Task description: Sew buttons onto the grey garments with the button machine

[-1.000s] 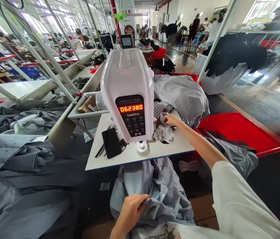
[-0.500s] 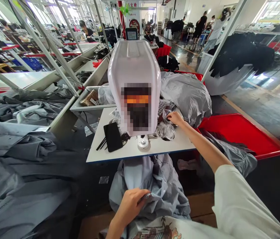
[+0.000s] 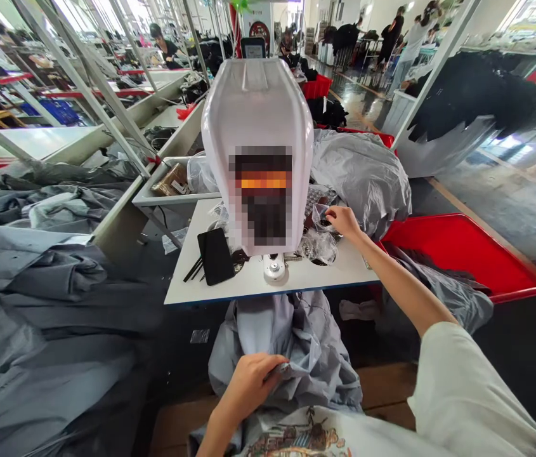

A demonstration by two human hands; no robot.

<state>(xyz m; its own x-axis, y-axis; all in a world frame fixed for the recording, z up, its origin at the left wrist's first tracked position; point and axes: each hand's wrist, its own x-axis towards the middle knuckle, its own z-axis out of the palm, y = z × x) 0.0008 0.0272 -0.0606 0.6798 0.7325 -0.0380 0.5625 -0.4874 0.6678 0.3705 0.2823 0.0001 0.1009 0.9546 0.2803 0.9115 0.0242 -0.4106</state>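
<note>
In my lap and below the table edge hangs a bunched grey garment (image 3: 327,355). My left hand (image 3: 251,381) is closed on its edge, with the thumb and fingers pinched together. My right hand (image 3: 342,221) reaches over the tabletop, its fingertips pinched at a small clear plastic bag (image 3: 319,214); anything inside their grip is hidden. More crumpled clear plastic (image 3: 320,246) lies just below that hand. Between my hands stands a white machine head (image 3: 258,108) with a blurred front panel. A round metal part (image 3: 274,269) sits at its base.
A black phone-like slab (image 3: 215,256) and thin black sticks (image 3: 193,270) rest on the white tabletop (image 3: 248,289). To the right are a red bin (image 3: 467,247) and a grey fabric heap (image 3: 363,171). Grey cloth (image 3: 49,336) is piled at left. Metal poles (image 3: 82,82) slant upward. People stand in the background.
The view has tipped down slightly. My right hand has shifted a little rightward at the small bag. My left hand still pinches the grey garment.
</note>
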